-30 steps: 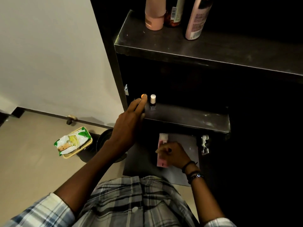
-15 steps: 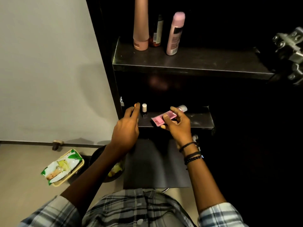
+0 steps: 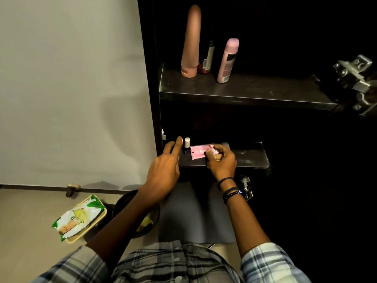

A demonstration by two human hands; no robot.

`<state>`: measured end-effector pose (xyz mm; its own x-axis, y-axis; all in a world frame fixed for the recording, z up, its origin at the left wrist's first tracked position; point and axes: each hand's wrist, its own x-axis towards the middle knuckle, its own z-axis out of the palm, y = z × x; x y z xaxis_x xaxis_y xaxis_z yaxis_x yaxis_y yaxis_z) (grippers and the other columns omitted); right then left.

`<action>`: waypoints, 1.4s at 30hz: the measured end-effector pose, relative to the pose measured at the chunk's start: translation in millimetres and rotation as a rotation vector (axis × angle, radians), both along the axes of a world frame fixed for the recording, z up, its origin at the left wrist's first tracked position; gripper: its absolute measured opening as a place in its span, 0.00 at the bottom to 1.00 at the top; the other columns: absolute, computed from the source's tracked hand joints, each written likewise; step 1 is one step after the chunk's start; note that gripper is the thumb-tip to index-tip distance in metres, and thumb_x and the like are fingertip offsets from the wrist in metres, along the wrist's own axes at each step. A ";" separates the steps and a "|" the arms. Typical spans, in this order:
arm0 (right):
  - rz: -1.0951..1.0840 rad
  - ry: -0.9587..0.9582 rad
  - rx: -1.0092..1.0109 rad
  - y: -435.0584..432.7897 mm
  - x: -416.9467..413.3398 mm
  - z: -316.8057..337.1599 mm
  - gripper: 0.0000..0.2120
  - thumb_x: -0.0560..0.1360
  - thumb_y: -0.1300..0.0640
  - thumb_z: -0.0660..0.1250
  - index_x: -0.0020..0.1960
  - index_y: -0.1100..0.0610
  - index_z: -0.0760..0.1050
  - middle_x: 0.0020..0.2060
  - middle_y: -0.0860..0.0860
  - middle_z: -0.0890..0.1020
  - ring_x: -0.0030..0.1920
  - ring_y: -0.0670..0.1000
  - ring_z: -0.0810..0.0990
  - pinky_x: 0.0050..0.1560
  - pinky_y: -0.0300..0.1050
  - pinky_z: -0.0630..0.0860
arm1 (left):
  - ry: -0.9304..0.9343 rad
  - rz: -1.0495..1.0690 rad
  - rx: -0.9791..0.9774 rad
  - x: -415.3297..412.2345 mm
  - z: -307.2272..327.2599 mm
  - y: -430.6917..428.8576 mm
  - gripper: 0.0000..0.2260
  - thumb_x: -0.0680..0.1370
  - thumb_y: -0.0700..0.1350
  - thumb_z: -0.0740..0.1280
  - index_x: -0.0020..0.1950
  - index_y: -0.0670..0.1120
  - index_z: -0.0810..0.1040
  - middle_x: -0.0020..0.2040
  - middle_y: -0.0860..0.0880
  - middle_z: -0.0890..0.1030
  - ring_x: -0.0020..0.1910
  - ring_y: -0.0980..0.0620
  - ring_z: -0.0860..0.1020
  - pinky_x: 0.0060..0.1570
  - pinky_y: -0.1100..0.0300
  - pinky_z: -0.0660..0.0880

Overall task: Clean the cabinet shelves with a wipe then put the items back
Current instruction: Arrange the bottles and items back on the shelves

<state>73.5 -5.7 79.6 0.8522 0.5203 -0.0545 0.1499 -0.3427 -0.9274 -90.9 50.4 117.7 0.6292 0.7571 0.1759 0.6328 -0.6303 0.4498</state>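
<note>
Right hand (image 3: 221, 160), fingers curled, pinches pink sachet (image 3: 199, 152) at lower shelf (image 3: 250, 158) left end; best laid flat, clear of nail-polish bottle (image 3: 186, 146).

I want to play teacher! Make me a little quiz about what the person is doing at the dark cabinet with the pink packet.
1. True or false: the right hand pinches the flat pink packet at the lower dark shelf.
2. Counting the tall peach tube, how many containers stand on the upper dark shelf? A) two B) three C) five
3. Fill in: the small white-capped bottle stands between the left hand and the pink ____.
Key: 1 true; 2 B; 3 packet.
</note>
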 end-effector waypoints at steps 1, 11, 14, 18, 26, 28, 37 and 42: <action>-0.004 -0.015 -0.009 -1.6 1.2 -1.5 0.10 0.69 0.53 0.74 0.48 0.51 0.78 0.38 0.55 0.83 0.37 0.55 0.83 0.42 0.51 0.82 | 0.002 0.002 0.010 -2.2 1.8 -0.6 0.30 0.79 0.38 0.61 0.77 0.49 0.52 0.71 0.44 0.65 0.45 0.41 0.79 0.43 0.51 0.79; -0.103 -0.092 0.060 -51.3 -31.6 31.7 0.16 0.72 0.54 0.72 0.57 0.53 0.73 0.40 0.48 0.78 0.37 0.44 0.78 0.35 0.27 0.74 | -0.177 -0.141 0.108 -15.9 37.0 -33.4 0.23 0.79 0.41 0.62 0.73 0.47 0.63 0.64 0.45 0.71 0.45 0.42 0.80 0.36 0.52 0.76; -0.278 0.035 0.106 -92.3 -41.5 32.1 0.21 0.72 0.55 0.72 0.62 0.55 0.70 0.43 0.49 0.76 0.36 0.42 0.75 0.39 0.33 0.76 | -0.174 -0.227 0.046 -19.5 36.2 -49.9 0.23 0.79 0.43 0.62 0.73 0.48 0.63 0.64 0.46 0.71 0.47 0.41 0.79 0.38 0.49 0.76; -0.589 0.235 0.090 -173.5 -58.5 7.5 0.25 0.71 0.55 0.73 0.64 0.58 0.67 0.50 0.53 0.76 0.41 0.48 0.77 0.52 0.51 0.79 | -0.147 -0.379 -0.046 -23.3 21.5 -86.1 0.23 0.79 0.46 0.62 0.74 0.49 0.62 0.65 0.47 0.70 0.48 0.39 0.79 0.41 0.47 0.76; -1.131 0.491 0.086 -329.0 -83.4 -21.7 0.22 0.71 0.56 0.72 0.60 0.60 0.67 0.54 0.55 0.74 0.52 0.54 0.75 0.54 0.52 0.77 | -0.060 -0.599 -0.163 -34.0 -6.1 -161.5 0.23 0.80 0.49 0.60 0.74 0.52 0.60 0.67 0.50 0.67 0.52 0.42 0.77 0.47 0.47 0.76; -1.111 0.433 0.090 -347.2 -81.4 -22.5 0.32 0.69 0.57 0.74 0.67 0.59 0.63 0.62 0.55 0.71 0.61 0.56 0.73 0.64 0.57 0.73 | -0.046 -0.602 -0.153 -37.8 -8.8 -170.6 0.23 0.80 0.50 0.59 0.74 0.51 0.60 0.67 0.51 0.66 0.52 0.42 0.77 0.47 0.49 0.75; -0.824 0.189 -0.091 -364.9 -99.7 -14.3 0.24 0.73 0.62 0.69 0.67 0.57 0.67 0.64 0.55 0.74 0.64 0.56 0.73 0.65 0.53 0.72 | -0.037 -0.524 -0.224 -60.8 -21.3 -224.0 0.22 0.79 0.50 0.61 0.73 0.50 0.64 0.68 0.50 0.67 0.57 0.45 0.76 0.54 0.51 0.73; -0.730 -0.033 -0.233 -368.7 -135.5 -19.7 0.20 0.76 0.54 0.66 0.65 0.59 0.69 0.58 0.57 0.78 0.57 0.58 0.77 0.57 0.55 0.76 | -0.077 -0.466 -0.274 -89.6 -36.3 -243.3 0.20 0.79 0.51 0.62 0.70 0.49 0.68 0.66 0.52 0.71 0.58 0.51 0.76 0.54 0.56 0.72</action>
